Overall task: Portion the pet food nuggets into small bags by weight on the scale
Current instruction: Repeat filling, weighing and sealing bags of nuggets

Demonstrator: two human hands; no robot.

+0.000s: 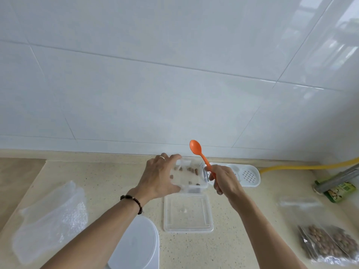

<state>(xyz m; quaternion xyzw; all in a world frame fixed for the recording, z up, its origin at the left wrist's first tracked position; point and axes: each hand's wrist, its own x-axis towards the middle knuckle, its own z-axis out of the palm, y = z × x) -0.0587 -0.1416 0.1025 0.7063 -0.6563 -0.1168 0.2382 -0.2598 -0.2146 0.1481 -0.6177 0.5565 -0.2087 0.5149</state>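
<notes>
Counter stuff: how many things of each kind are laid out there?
Filled food bags: 2
Clear plastic tubs: 1
Flat clear lids: 1
Orange spoons: 1
White containers: 1
White drain trays: 1
Green packets: 1
Total: 8

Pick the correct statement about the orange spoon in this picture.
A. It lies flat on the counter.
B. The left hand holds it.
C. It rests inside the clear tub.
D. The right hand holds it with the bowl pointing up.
D: the right hand grips the handle of the orange spoon, whose bowl points up.
</notes>
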